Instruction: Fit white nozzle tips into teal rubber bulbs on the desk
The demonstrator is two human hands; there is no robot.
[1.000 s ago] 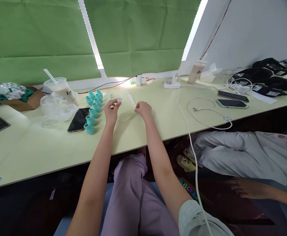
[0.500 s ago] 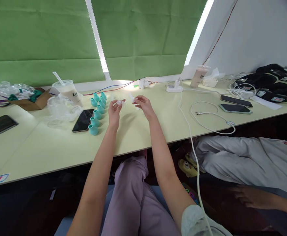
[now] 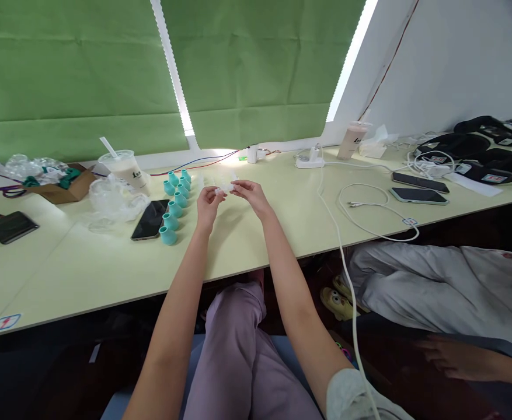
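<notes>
Above the middle of the smooth, pale yellowish desk [image 3: 115, 268], I have both hands close together. The left hand [image 3: 209, 203] pinches a small translucent whitish plastic part [image 3: 219, 191] between thumb and fingertips; the right hand [image 3: 253, 195] pinches a similar clear-white piece [image 3: 230, 187] just beside it. From this view I cannot tell whether the two touch or are one. Left of the left hand stand small teal, round-bellied pieces with open necks [image 3: 168, 235] in uneven rows, just beside a flat black phone [image 3: 150, 220].

For work this fine, I would judge it best to let one hand hold steady while the other makes the small adjustments. I would grip lightly near the edges, so the fingers hide less and nothing squirts loose, stay low over the desk so a slip drops only a little way, and mind the teal rows beside the left wrist.
</notes>
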